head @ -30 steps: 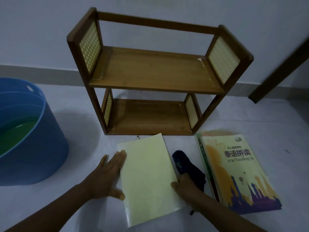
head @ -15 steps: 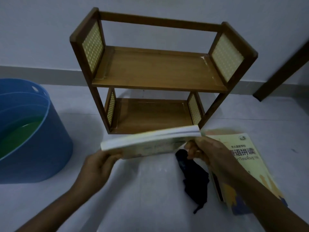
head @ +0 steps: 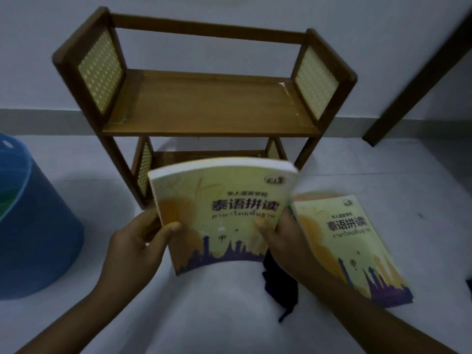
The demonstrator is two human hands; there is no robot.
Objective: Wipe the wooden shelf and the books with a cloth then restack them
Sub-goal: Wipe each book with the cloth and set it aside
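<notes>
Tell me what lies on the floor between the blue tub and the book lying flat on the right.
In the head view, between the blue tub and the flat book there is bare floor, then a dark cloth partly hidden under the right hand.

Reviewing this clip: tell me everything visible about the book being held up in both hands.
The held book is a thin yellow paperback, front cover facing the camera, with dark Chinese and Thai title lines, an orange patch and a purple skyline along the bottom. It is bowed, with its white page edges showing on top. The left hand and right hand each grip a side, thumbs on the cover, in front of the wooden shelf.
</notes>
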